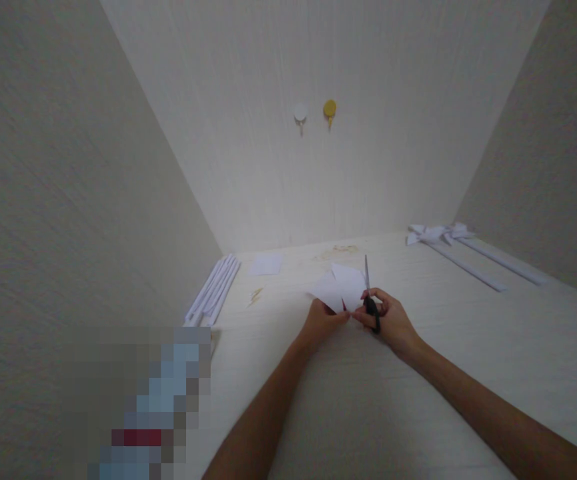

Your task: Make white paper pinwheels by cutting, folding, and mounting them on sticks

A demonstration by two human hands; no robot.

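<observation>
A white sheet of paper, slit at several edges, is held above the table in front of me. My left hand pinches its lower left edge, thumb toward the middle. At its lower right, my right hand has fingers through the black handles of a pair of scissors. The scissor blades look closed and point up and away, beside the paper's right edge. The right thumb and fingertips come close to the paper's lower corner; whether they also grip it I cannot tell.
Rolled white paper sticks lie at the left by the wall. Beside them are a square paper and small wooden sticks. Two paper pinwheels on sticks lie at the far right. A yellow hook and a white hook are on the wall.
</observation>
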